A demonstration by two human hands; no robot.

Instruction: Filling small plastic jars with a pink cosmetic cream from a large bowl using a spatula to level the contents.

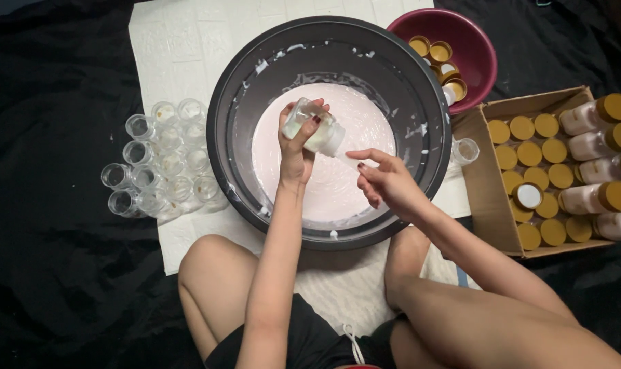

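My left hand point(295, 145) grips a small clear bottle point(314, 126), tilted with its mouth toward the lower right, over a large dark basin point(221, 109) holding pale pink cream point(338, 191). My right hand point(385, 179) is beside the bottle's mouth, fingers pinched on a thin white utensil point(350, 159) that is hard to make out. Both hands hover above the cream. My bare knees frame the basin's near edge.
Several empty clear bottles point(161, 164) stand left of the basin on a white mat point(180, 48). A maroon bowl point(474, 48) with gold caps sits at the back right. A cardboard box point(488, 205) holds several gold-capped filled bottles. One clear bottle point(465, 150) stands beside the basin.
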